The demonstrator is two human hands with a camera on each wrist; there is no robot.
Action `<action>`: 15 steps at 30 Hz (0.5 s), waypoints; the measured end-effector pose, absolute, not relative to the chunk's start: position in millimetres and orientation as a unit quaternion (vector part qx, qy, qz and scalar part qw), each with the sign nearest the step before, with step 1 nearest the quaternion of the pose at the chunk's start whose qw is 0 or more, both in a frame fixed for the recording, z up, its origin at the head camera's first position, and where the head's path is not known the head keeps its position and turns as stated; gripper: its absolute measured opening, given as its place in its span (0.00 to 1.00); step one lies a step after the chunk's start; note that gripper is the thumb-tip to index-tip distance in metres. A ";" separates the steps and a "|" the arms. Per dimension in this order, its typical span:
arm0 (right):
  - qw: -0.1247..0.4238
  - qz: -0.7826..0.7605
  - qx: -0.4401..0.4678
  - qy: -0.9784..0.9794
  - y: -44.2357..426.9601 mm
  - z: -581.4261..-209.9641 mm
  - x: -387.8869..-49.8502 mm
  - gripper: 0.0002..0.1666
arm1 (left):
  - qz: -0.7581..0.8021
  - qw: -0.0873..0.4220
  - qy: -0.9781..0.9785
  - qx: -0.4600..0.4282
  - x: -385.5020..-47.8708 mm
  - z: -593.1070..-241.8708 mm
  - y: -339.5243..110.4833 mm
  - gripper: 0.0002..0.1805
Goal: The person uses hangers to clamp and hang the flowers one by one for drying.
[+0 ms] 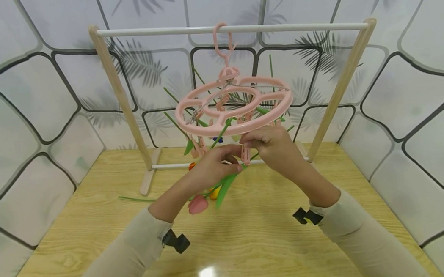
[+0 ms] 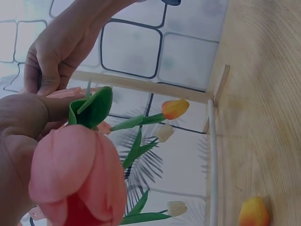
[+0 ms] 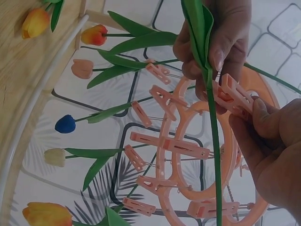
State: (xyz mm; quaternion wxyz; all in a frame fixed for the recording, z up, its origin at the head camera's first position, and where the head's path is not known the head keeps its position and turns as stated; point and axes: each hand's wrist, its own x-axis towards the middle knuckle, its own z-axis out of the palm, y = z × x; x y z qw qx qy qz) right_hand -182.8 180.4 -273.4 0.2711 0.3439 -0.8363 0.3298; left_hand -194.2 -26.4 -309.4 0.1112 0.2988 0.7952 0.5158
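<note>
A round pink clip hanger [image 1: 259,121] hangs by its hook from a white rail. Below the ring, the left hand [image 1: 212,166] pinches the stem [image 3: 215,150] of a pink tulip [image 2: 77,174], whose bloom points down toward the table. Its green leaf [image 3: 200,37] lies beside the left fingers. The right hand [image 1: 272,146] grips a pink clothespin [image 3: 235,94] on the hanger between thumb and fingers. In the right wrist view the stem passes close to the clothespin's jaws; whether it is between them I cannot tell.
Several tulips hang bloom-down from other clips, among them a blue tulip [image 3: 65,124] and a white tulip [image 3: 54,157]. A yellow-orange tulip [image 2: 254,212] lies on the wooden table [image 1: 251,247]. Wooden posts [image 1: 341,89] carry the white rail [image 1: 295,26]; patterned panels surround the table.
</note>
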 end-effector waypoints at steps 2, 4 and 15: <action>0.269 0.331 0.341 -0.838 180.5 -274.7 -182.0 0.08 | 0.520 0.105 0.795 0.295 -193.4 -311.1 -26.2 0.24; 0.268 0.332 0.339 -0.838 180.3 -275.7 -181.7 0.08 | 0.523 0.100 0.795 0.290 -192.5 -313.3 -26.1 0.24; 0.262 0.332 0.330 -0.844 180.7 -271.6 -181.2 0.09 | 0.557 0.070 0.781 0.274 -192.2 -324.0 -23.1 0.22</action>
